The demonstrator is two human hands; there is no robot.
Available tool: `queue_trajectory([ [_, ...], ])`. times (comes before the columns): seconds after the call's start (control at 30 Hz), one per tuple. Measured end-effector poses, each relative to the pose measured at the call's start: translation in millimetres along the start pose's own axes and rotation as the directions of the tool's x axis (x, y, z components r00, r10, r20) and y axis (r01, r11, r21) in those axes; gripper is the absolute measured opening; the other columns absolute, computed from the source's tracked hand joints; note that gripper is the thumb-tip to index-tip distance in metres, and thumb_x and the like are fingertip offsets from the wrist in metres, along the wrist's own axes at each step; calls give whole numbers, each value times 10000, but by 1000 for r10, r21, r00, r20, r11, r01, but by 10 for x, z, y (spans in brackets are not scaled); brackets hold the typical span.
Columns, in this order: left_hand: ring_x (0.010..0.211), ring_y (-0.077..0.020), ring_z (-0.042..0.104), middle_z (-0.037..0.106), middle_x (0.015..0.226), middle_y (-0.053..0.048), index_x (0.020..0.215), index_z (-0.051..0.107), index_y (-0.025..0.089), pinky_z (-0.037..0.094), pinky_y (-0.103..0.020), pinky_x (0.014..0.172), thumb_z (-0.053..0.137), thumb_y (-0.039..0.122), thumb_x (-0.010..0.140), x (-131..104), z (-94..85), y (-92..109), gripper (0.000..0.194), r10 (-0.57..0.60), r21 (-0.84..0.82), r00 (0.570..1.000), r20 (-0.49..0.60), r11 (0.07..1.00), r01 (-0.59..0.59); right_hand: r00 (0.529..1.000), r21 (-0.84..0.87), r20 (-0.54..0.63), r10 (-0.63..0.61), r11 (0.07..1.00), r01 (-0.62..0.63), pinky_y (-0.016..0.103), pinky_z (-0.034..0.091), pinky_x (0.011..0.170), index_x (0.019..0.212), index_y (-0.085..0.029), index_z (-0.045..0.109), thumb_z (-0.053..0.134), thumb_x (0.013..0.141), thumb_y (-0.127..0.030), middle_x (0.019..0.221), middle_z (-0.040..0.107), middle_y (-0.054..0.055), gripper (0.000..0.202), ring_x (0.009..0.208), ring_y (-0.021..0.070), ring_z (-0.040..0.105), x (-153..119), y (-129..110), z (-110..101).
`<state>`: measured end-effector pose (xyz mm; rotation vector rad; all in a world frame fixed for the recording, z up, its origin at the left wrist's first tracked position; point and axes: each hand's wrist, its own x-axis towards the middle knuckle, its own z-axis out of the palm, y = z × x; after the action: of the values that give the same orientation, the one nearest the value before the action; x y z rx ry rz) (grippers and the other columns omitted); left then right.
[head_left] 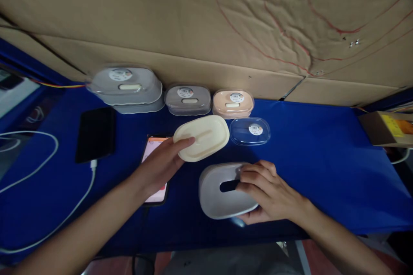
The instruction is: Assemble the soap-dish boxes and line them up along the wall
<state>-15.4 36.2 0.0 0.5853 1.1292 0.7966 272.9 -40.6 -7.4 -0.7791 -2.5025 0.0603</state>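
My left hand [167,157] is closed on a cream oval tray [206,135], thumb on its upper face, held above the blue table. A pale grey oval box [216,189] with a dark slot in its base is tilted so its inside faces me. My right hand [266,191] grips the box by its right wall, fingers inside and thumb underneath. Just beyond the box lies a clear lid [240,131] with a round label. Part of a lit phone [158,193] is hidden beneath my left hand.
Along the cardboard wall [161,58] stand stacked grey boxes [145,94], a smaller grey box [189,107] and a peach box [222,109], all with clear lids. A black device [96,133] with a white cable [92,182] lies left. A cardboard carton [374,126] is at the right.
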Motion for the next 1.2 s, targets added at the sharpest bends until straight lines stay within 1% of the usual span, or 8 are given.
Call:
queue_trajectory([
  [0.17,1167,-301,772,862,1135,-69,1147,839,214,607,-363,999,801,664,886,-67,13,-171,521,-194,86,963,187,980,181,996,-84,-88,-9,996,2,386,458,1017,1119,-182,725,578,1079,-562,989,720,65,408,1085,241,652,3,12,4],
  [0.3,1228,-324,736,853,1155,-54,1203,830,267,571,-433,1049,663,804,915,-156,67,-261,631,-254,148,901,351,966,214,996,-70,-86,33,997,-39,396,461,1018,1164,-189,731,619,1059,-572,1034,714,68,413,1109,253,651,-12,32,50],
  [0.43,1252,-352,712,824,1252,-80,1317,781,278,554,-477,1045,621,809,937,-195,74,-289,672,-245,154,860,448,968,196,996,-65,-69,49,996,-54,409,457,1027,1200,-217,730,652,1038,-578,1070,719,67,403,1128,265,643,-19,43,99],
  [0.57,1328,-385,647,765,1378,-137,1457,685,233,516,-446,1043,837,666,850,-197,43,-303,761,-128,135,831,541,989,64,994,-81,-81,73,993,-80,408,470,1032,1202,-198,721,643,1048,-575,1081,703,76,415,1157,270,641,-5,44,118],
  [0.83,1180,-324,707,822,1192,-115,1246,792,178,528,-339,925,933,472,789,-190,81,-329,562,-180,-5,906,384,980,197,992,-14,-75,104,994,-106,440,490,1151,1282,-154,701,637,1045,-602,1218,704,139,510,1318,293,602,14,62,107],
  [1.0,962,-228,744,838,1028,-96,1153,810,139,578,-280,813,821,362,932,-179,127,-275,314,-252,-252,943,218,919,304,996,-53,44,79,996,-77,486,455,1267,1483,-168,623,606,1096,-347,1522,645,146,427,1545,289,479,-5,114,123],
  [1.1,799,-177,741,832,928,-71,1091,817,147,595,-256,711,707,271,1026,-171,160,-232,178,-345,-324,936,78,879,351,995,-40,64,82,996,-79,494,439,1300,1511,-161,603,620,1091,-314,1576,621,144,448,1635,274,372,-11,135,126],
  [1.2,717,-160,739,819,866,-54,1016,818,162,600,-247,629,628,253,1075,-164,188,-206,219,-375,-364,927,23,860,357,995,-23,59,79,997,-77,511,413,1318,1504,-141,604,646,1083,-347,1589,610,166,471,1680,271,277,-8,142,115],
])
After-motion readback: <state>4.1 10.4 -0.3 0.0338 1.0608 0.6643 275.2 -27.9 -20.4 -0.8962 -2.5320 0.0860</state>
